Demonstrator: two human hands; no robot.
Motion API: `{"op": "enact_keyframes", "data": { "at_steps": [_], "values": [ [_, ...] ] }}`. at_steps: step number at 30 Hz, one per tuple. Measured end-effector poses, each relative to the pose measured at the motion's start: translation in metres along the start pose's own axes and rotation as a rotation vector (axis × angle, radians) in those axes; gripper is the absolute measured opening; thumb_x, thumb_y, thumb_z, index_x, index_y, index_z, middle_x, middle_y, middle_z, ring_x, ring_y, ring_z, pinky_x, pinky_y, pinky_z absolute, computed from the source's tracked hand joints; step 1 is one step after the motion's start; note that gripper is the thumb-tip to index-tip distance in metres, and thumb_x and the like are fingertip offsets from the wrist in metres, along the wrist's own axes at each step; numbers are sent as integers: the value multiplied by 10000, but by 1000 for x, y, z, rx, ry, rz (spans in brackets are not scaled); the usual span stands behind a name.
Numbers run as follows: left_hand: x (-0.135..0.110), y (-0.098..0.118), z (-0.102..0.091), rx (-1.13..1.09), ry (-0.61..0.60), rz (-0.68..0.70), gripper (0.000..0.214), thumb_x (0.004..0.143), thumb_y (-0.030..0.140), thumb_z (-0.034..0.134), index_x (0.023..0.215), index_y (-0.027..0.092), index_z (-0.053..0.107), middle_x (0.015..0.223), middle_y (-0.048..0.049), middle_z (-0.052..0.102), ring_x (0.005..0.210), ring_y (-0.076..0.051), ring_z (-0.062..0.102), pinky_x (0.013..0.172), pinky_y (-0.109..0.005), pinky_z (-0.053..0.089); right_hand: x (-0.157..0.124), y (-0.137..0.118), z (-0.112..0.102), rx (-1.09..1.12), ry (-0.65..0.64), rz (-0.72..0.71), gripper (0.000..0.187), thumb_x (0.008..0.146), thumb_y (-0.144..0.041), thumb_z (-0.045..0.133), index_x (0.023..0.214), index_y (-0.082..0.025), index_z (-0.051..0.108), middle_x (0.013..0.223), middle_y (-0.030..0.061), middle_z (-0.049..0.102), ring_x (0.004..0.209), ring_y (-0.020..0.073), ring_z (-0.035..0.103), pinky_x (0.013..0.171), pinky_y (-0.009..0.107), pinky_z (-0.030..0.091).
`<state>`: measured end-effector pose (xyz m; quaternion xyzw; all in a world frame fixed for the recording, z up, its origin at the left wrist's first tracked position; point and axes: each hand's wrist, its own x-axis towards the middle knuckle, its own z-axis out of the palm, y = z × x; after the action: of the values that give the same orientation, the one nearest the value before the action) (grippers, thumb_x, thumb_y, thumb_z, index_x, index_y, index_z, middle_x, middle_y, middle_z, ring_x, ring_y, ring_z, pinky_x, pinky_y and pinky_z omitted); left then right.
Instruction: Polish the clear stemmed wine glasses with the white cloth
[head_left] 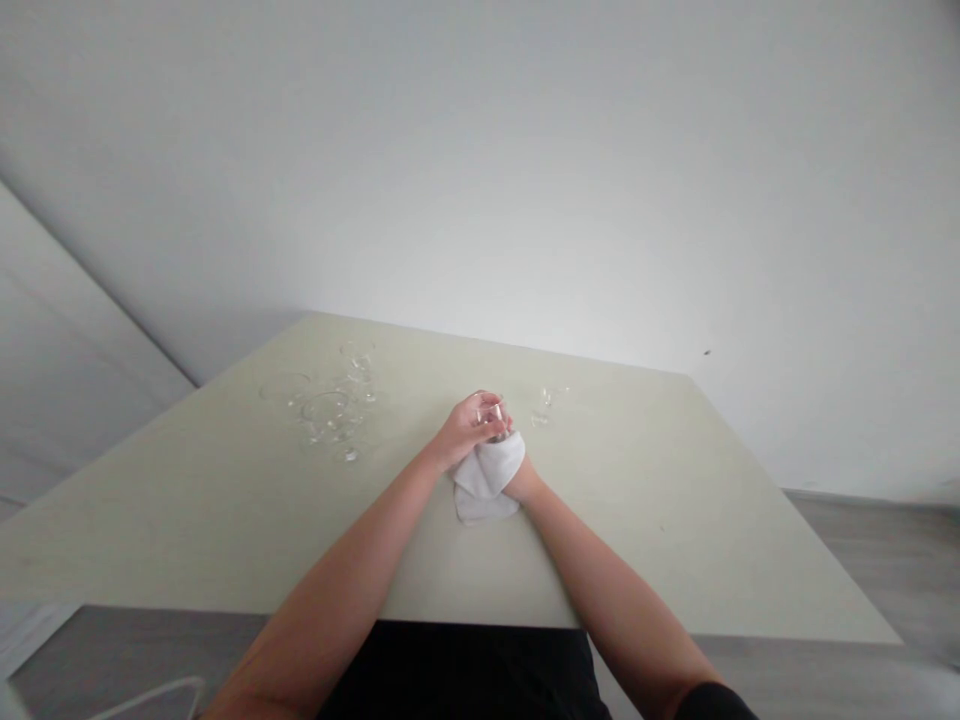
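Note:
A small clear drinking glass (pixel 491 412) is held above the middle of the table. My left hand (pixel 463 432) wraps round it from the left, fingers closed on its side. Beneath and against the glass is a white cloth (pixel 487 475), its lower edge hanging toward the tabletop. My right hand (pixel 523 482) grips the cloth and presses it to the glass; the cloth covers most of its fingers.
On the pale table (pixel 637 500), several clear glasses (pixel 328 410) stand grouped at the left. More clear glassware (pixel 544 405) stands to the right, beyond my hands. A white wall (pixel 525 200) borders the table's far edge.

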<state>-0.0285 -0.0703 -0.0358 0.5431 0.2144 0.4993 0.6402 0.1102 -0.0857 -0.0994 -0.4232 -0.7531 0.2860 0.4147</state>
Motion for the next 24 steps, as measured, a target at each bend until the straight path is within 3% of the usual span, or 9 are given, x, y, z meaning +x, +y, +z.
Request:
{"op": "enact_keyframes", "data": {
  "at_steps": [3, 7, 14, 19, 24],
  "values": [
    [0, 0, 0, 16, 98, 51, 631, 610, 480, 910, 1016, 159, 550, 817, -41, 718, 729, -162, 671, 708, -280, 486, -1, -9, -3, -63, 15, 42, 338, 862, -304, 649, 1172, -169, 661, 1233, 132, 677, 1243, 270, 604, 1149, 413, 418],
    [0, 0, -2, 38, 192, 92, 651, 611, 507, 901, 1041, 160, 555, 840, -43, 721, 737, -161, 669, 720, -284, 491, 0, -23, 0, -97, 46, 100, 249, 902, -314, 555, 1051, -166, 689, 1040, 114, 728, 1024, 252, 683, 1044, 409, 500],
    [3, -1, -5, 70, 294, 133, 649, 609, 550, 879, 1029, 164, 568, 837, -36, 718, 712, -162, 673, 712, -297, 516, 6, -41, 4, 1, 147, 20, 289, 904, -244, 450, 1066, -155, 671, 1022, 98, 727, 969, 227, 667, 1004, 380, 496],
    [5, 6, -8, 125, 415, 146, 633, 622, 596, 846, 989, 162, 566, 839, -40, 708, 695, -154, 670, 638, -267, 512, 2, -35, -6, 80, 127, 15, 272, 908, -245, 482, 1059, -180, 699, 1059, 85, 741, 1030, 234, 665, 1031, 387, 480],
    [5, 11, -12, 87, 457, 112, 675, 628, 575, 853, 1064, 178, 524, 927, -44, 693, 707, -143, 676, 565, -241, 530, -3, -16, -4, 163, 176, 57, 282, 862, -315, 597, 1088, -180, 698, 1138, 106, 731, 1101, 255, 660, 1087, 418, 456]
  ]
}}
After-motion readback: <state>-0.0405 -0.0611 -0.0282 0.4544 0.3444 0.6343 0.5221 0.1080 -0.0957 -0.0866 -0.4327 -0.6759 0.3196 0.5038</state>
